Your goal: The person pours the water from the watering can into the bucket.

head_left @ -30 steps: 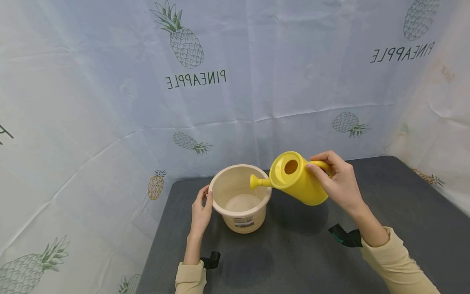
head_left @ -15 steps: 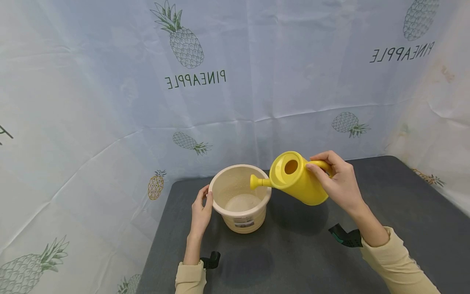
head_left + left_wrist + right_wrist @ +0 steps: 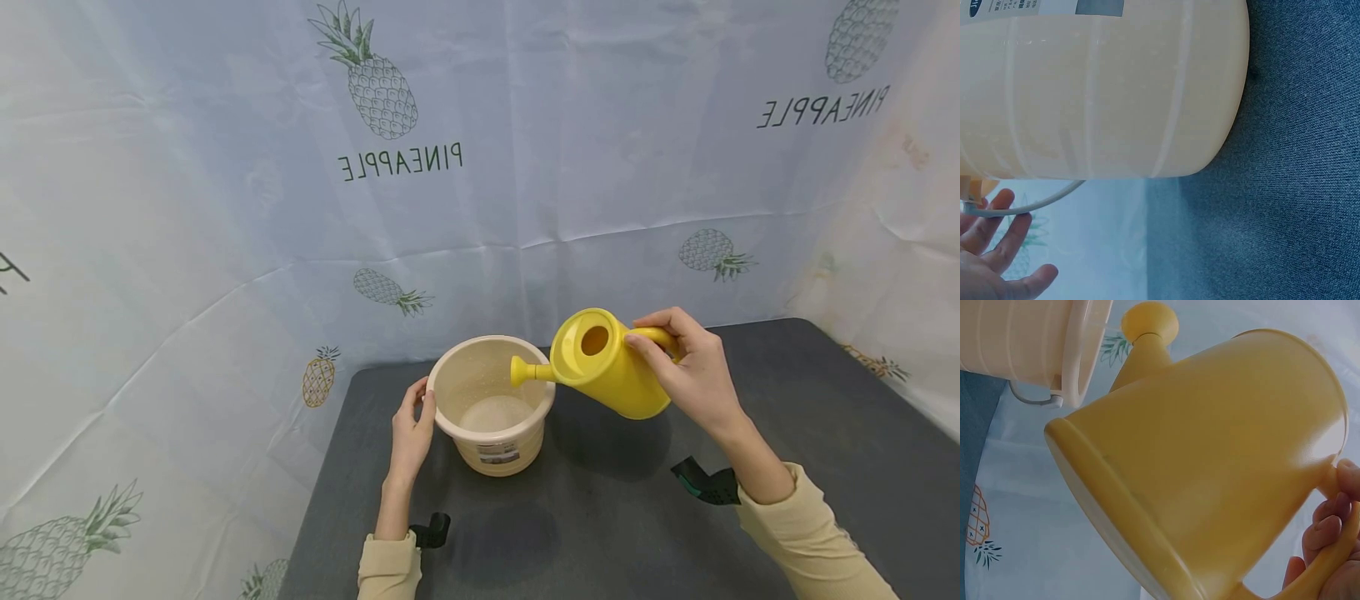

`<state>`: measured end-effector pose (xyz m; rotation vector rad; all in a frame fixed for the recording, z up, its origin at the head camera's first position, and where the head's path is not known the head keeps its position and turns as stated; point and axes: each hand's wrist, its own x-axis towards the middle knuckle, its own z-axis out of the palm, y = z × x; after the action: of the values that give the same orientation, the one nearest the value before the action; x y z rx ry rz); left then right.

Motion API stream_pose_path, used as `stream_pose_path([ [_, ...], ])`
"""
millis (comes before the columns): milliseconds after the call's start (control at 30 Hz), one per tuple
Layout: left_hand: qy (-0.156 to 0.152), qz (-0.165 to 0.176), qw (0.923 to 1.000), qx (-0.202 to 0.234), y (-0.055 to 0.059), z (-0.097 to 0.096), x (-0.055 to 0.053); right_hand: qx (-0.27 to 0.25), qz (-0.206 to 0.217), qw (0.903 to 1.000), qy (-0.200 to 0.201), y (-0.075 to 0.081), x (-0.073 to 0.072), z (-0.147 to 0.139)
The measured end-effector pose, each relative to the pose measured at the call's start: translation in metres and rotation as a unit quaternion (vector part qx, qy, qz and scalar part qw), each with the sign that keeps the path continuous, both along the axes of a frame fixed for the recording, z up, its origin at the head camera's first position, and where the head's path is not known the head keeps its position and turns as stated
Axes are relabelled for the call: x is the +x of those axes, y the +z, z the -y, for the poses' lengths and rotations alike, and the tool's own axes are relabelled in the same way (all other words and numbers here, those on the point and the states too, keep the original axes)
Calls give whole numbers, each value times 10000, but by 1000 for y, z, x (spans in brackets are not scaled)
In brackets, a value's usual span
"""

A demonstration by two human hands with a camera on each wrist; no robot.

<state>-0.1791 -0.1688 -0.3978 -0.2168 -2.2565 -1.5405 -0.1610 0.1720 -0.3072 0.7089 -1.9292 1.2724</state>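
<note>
Two hands are at work, and both are grasping something. The right hand has its fingers wrapped around the handle of the yellow watering can. This can is in the air, tilted, on the side of the right hand which faces the left one. Its spout head seems to be over the mouth of the cream bucket.

The bucket stands upright on the dark surface, between the two hands. The left hand holds it lightly at the nearest part of its rim, and some fingers are beside the thin wire handle; how firm this hold is, I cannot tell.

The can looks like smooth, stiff plastic, so I judge it light by itself, but heavier if water is inside; the amount is not visible. Its smooth body may be slippery when wet, therefore the handle, where the right hand already is, seems the best place. The bucket also looks like plastic, quite stiff and not very fragile, though its wall may bend a little. The thick rim beside the left hand should be a good place to steady it.
</note>
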Motion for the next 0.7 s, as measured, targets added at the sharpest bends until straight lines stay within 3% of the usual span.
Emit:
stream_pose_path([
  [700,-74,35,10000,-29,0,2,0,85,-3,9999,-77,1,0,0],
])
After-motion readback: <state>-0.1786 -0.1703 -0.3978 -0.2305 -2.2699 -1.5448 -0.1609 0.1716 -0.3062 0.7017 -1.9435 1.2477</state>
